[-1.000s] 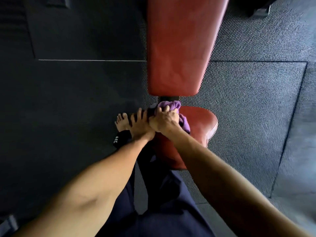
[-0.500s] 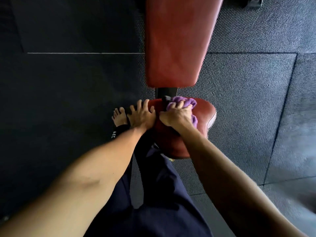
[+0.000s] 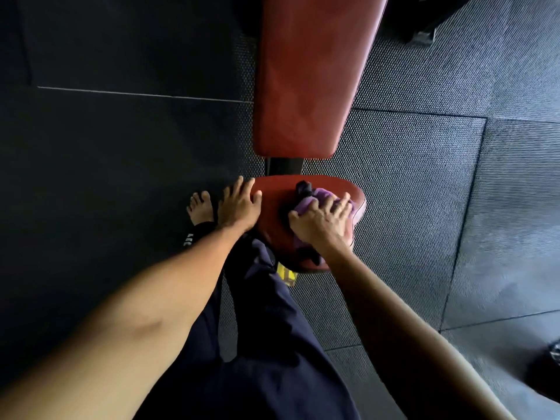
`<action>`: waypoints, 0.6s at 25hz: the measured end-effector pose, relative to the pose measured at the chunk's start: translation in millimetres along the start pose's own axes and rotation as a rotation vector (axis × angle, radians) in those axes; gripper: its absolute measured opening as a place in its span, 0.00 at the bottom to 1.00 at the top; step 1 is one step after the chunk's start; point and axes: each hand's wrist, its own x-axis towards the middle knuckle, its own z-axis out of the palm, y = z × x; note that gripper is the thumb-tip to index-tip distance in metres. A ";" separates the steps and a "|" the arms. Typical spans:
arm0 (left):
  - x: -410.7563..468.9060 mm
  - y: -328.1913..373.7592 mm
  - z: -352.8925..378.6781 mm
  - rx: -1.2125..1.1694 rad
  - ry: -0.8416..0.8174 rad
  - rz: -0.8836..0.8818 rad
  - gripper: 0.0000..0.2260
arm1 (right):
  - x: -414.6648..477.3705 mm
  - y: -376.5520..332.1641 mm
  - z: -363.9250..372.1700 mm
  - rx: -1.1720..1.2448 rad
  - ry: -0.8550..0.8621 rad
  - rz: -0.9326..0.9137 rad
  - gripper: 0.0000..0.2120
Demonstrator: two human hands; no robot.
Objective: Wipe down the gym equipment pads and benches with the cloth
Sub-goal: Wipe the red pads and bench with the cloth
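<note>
The right hand (image 3: 321, 222) covers much of the cloth (image 3: 319, 194) (back pad (image 3: 309, 71) cropped above).

White lettering stands on the black sandal strap (image 3: 194, 234) across the person's foot, but it is too small and blurred to read. A yellow label (image 3: 285, 273) under the red padded seat (image 3: 272, 204) carries no legible print.
</note>
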 end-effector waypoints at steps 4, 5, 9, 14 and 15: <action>1.1 -10.5 7.8 0.024 -0.026 0.056 0.24 | 7.5 -44.6 6.8 0.032 -0.012 -0.158 0.38; -2.1 -10.5 6.7 0.038 -0.037 0.053 0.24 | -3.1 -43.2 11.2 0.037 0.014 -0.229 0.38; -5.9 -9.4 2.6 0.072 -0.097 0.018 0.25 | -61.6 9.6 25.0 0.127 0.149 -0.361 0.38; -3.1 -10.1 9.6 -0.022 -0.094 0.022 0.24 | -57.6 19.0 33.7 0.130 0.198 -0.192 0.38; -3.0 -11.9 9.1 -0.034 -0.084 0.034 0.24 | -50.3 4.6 33.1 0.120 0.205 -0.190 0.37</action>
